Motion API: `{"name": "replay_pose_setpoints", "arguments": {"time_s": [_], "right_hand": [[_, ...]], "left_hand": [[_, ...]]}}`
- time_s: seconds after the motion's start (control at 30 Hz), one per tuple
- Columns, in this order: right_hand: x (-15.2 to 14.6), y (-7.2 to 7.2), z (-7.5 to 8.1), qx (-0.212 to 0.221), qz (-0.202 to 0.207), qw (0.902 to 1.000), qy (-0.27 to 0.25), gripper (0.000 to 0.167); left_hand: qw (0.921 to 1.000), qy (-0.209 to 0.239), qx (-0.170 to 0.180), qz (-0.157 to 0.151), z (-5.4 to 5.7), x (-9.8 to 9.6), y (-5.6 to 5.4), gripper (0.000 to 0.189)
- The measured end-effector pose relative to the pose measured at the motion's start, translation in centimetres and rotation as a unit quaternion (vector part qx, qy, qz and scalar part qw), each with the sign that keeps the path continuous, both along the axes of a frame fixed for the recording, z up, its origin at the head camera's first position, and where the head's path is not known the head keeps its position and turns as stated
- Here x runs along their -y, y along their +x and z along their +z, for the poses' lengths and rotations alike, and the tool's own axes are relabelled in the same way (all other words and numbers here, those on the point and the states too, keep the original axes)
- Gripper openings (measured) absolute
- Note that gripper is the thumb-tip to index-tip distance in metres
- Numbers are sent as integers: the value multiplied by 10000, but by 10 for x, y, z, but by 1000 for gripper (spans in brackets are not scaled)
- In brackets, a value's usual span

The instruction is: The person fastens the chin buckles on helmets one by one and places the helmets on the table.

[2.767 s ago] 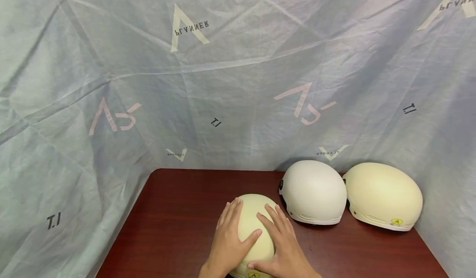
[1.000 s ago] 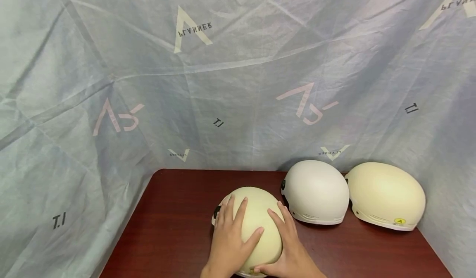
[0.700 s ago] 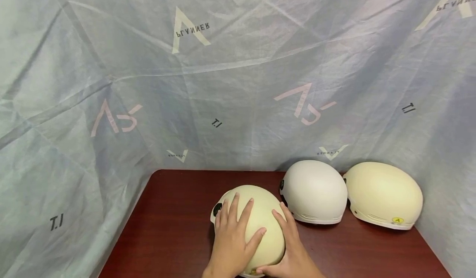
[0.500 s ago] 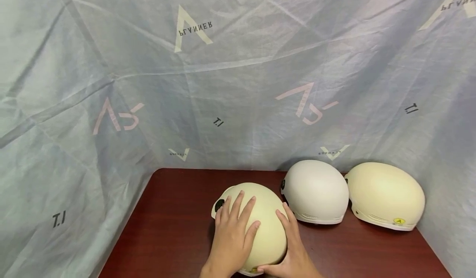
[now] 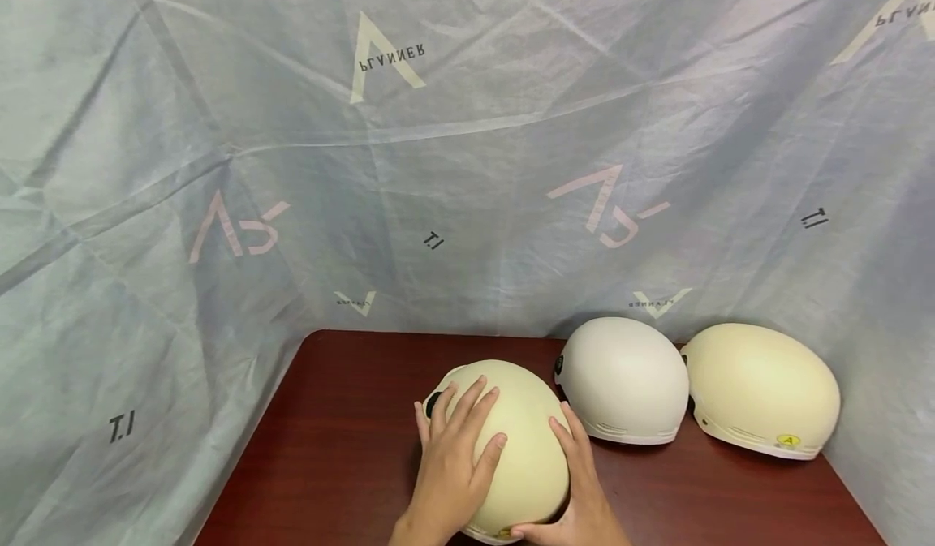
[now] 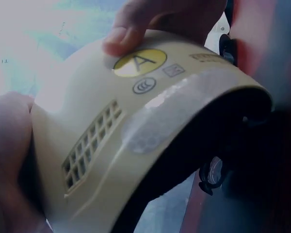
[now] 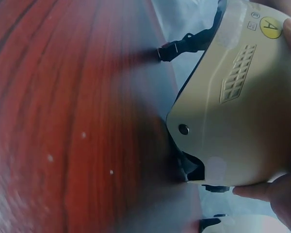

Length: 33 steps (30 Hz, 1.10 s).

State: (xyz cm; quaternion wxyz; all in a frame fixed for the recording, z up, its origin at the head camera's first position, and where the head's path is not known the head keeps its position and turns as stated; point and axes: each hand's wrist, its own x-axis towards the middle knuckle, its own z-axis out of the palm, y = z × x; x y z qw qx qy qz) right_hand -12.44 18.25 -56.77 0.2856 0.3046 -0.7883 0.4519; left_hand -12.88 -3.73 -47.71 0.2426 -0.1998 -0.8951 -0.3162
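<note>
Both hands hold a cream helmet (image 5: 522, 449) between them near the table's front. Spread over the upper left of its dome, the left hand (image 5: 449, 465) has its fingertips near a black fitting (image 5: 432, 405) and its thumb on the shell. The right hand (image 5: 580, 481) cups the opposite side, its thumb low by the yellow "A" sticker (image 7: 270, 27). In the right wrist view, grey backdrop shows between part of the rim and the table, and a black strap with a buckle (image 7: 184, 46) hangs below. A vent grid (image 6: 91, 145) and the dark inside show in the left wrist view.
A white helmet (image 5: 624, 384) and another cream helmet (image 5: 763, 388) stand side by side at the back right of the dark red table (image 5: 343, 440). A grey printed sheet (image 5: 467, 165) encloses the table at the back and sides.
Since the earliest frame the helmet has turned, bringing its black fitting into view at the left. It has shifted slightly away and to the right, both hands moving with it. The other helmets stay put.
</note>
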Motion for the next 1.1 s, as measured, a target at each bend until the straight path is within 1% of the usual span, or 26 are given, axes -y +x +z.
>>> {"name": "replay_pose_setpoints", "arguments": {"time_s": [0.07, 0.17, 0.3, 0.53, 0.73, 0.87, 1.0, 1.1], "right_hand": [[-1, 0, 0, -25, 4, 10000, 5, 140], [-3, 0, 1, -98, 30, 9999, 19, 139], [-5, 0, 2, -144, 20, 9999, 24, 139], [-1, -1, 4, -165, 20, 9998, 126, 137], [-2, 0, 3, -82, 24, 9999, 116, 136], [-4, -3, 4, -136, 107, 9998, 119, 136], [-8, -8, 2, -254, 260, 9993, 13, 136], [-10, -10, 0, -167, 401, 9990, -47, 137]], "left_hand": [[10000, -37, 66, -12, 0, 0, 0, 55], [9999, -123, -12, -61, 1, 0, 0, 59], [9998, -151, 39, -126, 2, 0, -2, 63], [9984, 48, 568, -54, 4, 4, -3, 70], [9973, 243, 681, -103, 5, 6, -3, 75], [9976, 309, 608, -102, 6, 6, -4, 77], [9992, 61, 372, -88, 7, 3, -4, 79], [9999, -116, 109, 24, 8, 0, -3, 80]]}}
